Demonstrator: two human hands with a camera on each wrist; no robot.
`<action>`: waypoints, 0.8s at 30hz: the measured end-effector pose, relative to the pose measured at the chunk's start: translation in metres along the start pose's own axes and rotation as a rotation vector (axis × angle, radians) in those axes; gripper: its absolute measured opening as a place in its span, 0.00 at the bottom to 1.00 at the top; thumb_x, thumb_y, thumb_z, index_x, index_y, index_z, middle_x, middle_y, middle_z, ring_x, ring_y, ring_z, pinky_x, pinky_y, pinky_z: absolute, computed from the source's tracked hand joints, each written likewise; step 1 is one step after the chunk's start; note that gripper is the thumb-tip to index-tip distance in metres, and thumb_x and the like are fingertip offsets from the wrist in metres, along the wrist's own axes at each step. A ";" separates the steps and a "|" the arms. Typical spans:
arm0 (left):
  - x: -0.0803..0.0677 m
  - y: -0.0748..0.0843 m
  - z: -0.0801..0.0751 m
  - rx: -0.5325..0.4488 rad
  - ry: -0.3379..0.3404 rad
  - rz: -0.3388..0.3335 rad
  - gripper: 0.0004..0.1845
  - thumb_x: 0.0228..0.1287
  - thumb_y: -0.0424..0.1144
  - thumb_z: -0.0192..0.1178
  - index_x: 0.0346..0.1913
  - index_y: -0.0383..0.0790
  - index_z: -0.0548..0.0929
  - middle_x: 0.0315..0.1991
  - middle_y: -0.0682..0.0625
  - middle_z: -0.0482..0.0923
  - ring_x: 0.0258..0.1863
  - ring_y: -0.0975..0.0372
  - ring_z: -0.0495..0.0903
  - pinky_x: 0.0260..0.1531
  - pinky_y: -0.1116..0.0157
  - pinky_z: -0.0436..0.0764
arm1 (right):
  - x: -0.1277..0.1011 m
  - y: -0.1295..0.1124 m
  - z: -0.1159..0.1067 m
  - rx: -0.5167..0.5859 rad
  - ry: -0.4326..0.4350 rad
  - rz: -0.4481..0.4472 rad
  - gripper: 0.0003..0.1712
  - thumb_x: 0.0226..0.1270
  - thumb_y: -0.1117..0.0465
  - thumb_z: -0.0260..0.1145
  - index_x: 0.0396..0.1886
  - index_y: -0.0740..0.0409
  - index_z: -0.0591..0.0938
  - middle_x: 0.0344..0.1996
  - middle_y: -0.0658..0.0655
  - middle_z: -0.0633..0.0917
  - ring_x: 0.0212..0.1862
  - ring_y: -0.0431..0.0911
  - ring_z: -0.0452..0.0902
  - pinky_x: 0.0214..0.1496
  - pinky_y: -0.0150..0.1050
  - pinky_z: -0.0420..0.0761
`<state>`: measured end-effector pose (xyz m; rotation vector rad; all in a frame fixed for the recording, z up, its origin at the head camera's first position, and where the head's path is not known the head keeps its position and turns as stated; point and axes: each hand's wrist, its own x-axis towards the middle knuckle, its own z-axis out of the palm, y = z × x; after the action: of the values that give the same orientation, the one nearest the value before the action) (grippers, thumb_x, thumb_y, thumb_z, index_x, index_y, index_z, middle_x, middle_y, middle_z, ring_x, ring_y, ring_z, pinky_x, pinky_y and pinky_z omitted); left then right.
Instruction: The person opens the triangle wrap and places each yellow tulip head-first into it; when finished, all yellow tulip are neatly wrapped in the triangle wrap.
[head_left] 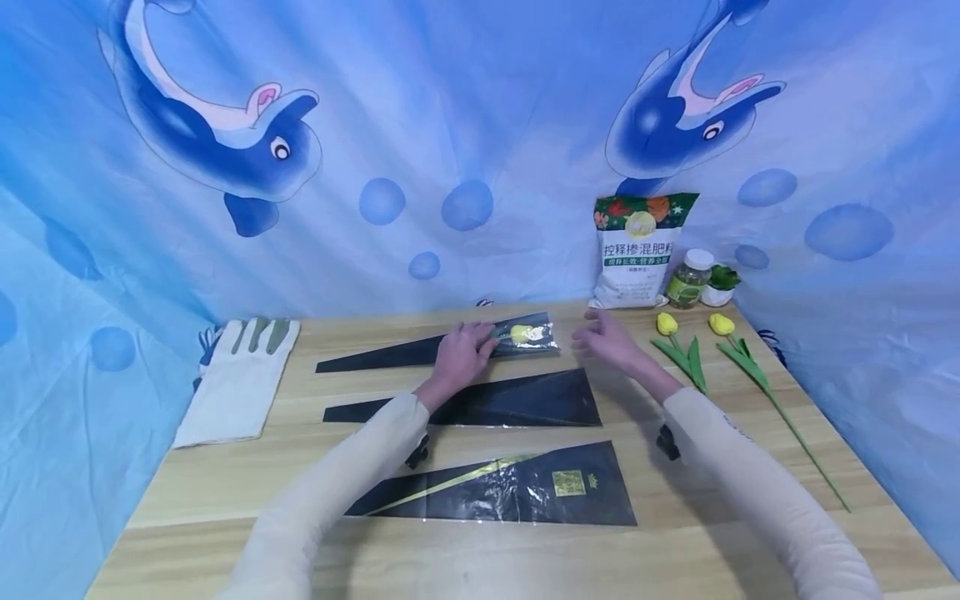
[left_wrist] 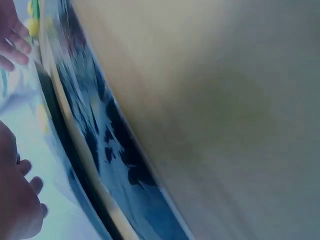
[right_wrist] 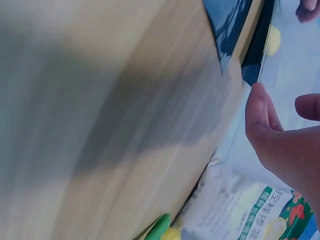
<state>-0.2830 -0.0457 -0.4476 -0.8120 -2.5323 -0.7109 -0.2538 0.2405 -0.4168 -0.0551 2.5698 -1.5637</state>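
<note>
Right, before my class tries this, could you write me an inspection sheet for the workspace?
Surface: table, pale wood grain.
Job's things: far sleeve, a yellow tulip showing at its wide end; middle sleeve; near sleeve, gold-printed; two loose tulips at the right.
Clutter: white glove at the left; bag, jar and potted plant at the back right.
Hands: left hand at the far sleeve, firmness of contact unclear; right hand apart from that sleeve's wide end, holding nothing.
Cables: nothing seen.
Surroundings: blue cloth printed with cartoon sea animals.
</note>
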 end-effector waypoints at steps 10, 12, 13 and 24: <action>-0.035 0.038 -0.016 -0.154 -0.122 0.015 0.15 0.67 0.36 0.66 0.52 0.31 0.86 0.30 0.43 0.88 0.21 0.60 0.84 0.24 0.62 0.81 | -0.037 0.012 -0.013 -0.110 -0.019 -0.077 0.30 0.74 0.65 0.57 0.68 0.79 0.61 0.51 0.74 0.80 0.51 0.63 0.80 0.52 0.51 0.81; -0.039 0.042 -0.013 -0.183 -0.139 0.002 0.15 0.67 0.36 0.66 0.53 0.31 0.86 0.39 0.42 0.88 0.34 0.57 0.88 0.33 0.61 0.85 | -0.043 0.013 -0.013 -0.099 -0.018 -0.078 0.30 0.74 0.66 0.57 0.68 0.78 0.61 0.52 0.74 0.80 0.50 0.63 0.80 0.49 0.50 0.82; -0.041 0.043 -0.011 -0.200 -0.145 -0.008 0.16 0.67 0.36 0.67 0.53 0.31 0.86 0.45 0.42 0.87 0.42 0.55 0.87 0.41 0.59 0.85 | -0.046 0.014 -0.013 -0.097 -0.015 -0.085 0.30 0.74 0.66 0.57 0.68 0.79 0.61 0.52 0.74 0.80 0.50 0.63 0.80 0.48 0.50 0.83; -0.050 0.051 0.006 -0.246 -0.248 -0.057 0.20 0.65 0.38 0.68 0.56 0.30 0.84 0.59 0.38 0.79 0.65 0.42 0.72 0.66 0.45 0.66 | -0.062 0.025 -0.008 -0.030 -0.025 -0.044 0.30 0.75 0.67 0.56 0.69 0.78 0.59 0.58 0.76 0.76 0.55 0.65 0.78 0.54 0.53 0.81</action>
<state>-0.2143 -0.0280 -0.4596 -0.9646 -2.7318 -1.0123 -0.1924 0.2657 -0.4295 -0.1342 2.5902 -1.5299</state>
